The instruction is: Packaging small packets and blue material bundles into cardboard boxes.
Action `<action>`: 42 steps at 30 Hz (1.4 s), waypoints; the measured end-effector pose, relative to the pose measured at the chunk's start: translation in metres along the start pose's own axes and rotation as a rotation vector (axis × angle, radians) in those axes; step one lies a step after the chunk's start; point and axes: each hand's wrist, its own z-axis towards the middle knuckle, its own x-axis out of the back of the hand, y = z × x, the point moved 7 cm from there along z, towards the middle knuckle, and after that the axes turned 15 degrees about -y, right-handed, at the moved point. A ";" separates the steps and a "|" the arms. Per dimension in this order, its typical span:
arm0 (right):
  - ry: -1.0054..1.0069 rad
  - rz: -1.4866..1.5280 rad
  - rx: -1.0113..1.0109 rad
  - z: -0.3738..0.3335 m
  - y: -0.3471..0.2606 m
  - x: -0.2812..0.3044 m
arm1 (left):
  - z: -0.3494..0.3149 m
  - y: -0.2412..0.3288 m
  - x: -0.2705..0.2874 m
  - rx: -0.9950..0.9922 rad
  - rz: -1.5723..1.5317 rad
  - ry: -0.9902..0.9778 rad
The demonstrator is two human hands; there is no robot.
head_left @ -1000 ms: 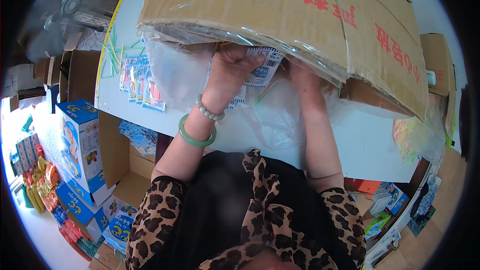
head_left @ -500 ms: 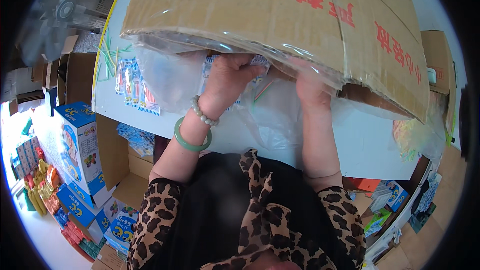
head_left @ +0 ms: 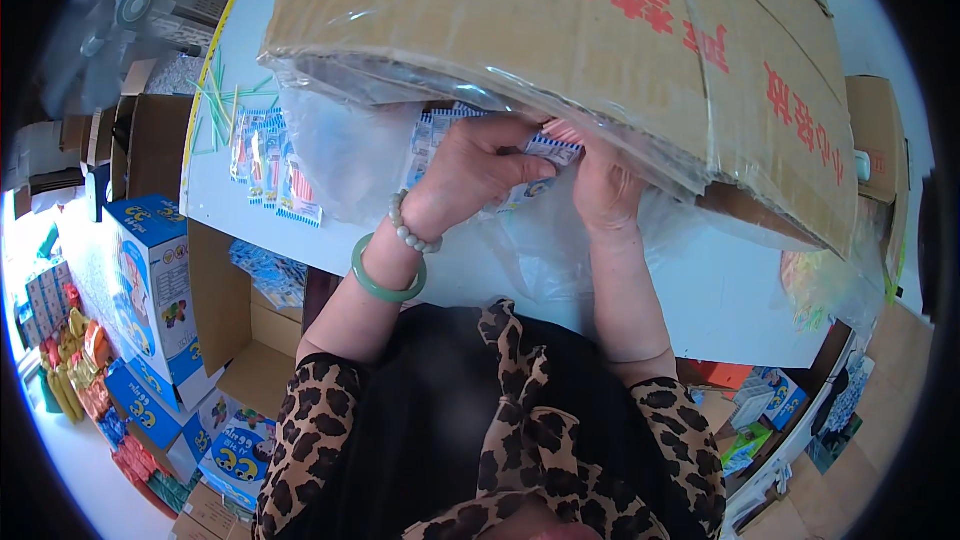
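My left hand (head_left: 488,165), with a bead bracelet and a green bangle at the wrist, pinches a small blue-and-white sachet (head_left: 556,148) under the near edge of a large cardboard carton (head_left: 480,35). Pink-and-white striping shows on the sachet. My right hand (head_left: 607,190) is closed at the sachet's right end. Its fingertips are partly hidden by the carton edge and clear plastic, so what they grip does not show. Clear plastic film (head_left: 350,155) hangs from the carton's mouth. More sachets (head_left: 428,135) lie just behind my left hand.
Several sachets (head_left: 275,168) and thin green straws (head_left: 222,105) lie on the white table (head_left: 670,310) at left. An open carton (head_left: 265,360) stands below the table's left edge, beside blue-and-white boxes (head_left: 155,290). A plastic bag of coloured strips (head_left: 810,280) sits at right.
The carton has shifted slightly right. My left hand has moved right and now shows the sachet in its fingers. My right hand has moved slightly left, close to the left.
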 end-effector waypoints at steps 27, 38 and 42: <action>-0.072 0.887 -0.527 -0.011 0.045 0.001 | 0.006 -0.002 -0.004 -0.375 -0.198 0.030; -0.010 -0.126 -0.325 0.009 0.022 0.037 | -0.006 -0.018 0.016 -0.301 -0.298 0.009; -0.461 0.579 -0.319 -0.007 -0.007 -0.019 | -0.025 -0.003 0.011 -0.277 -0.081 0.015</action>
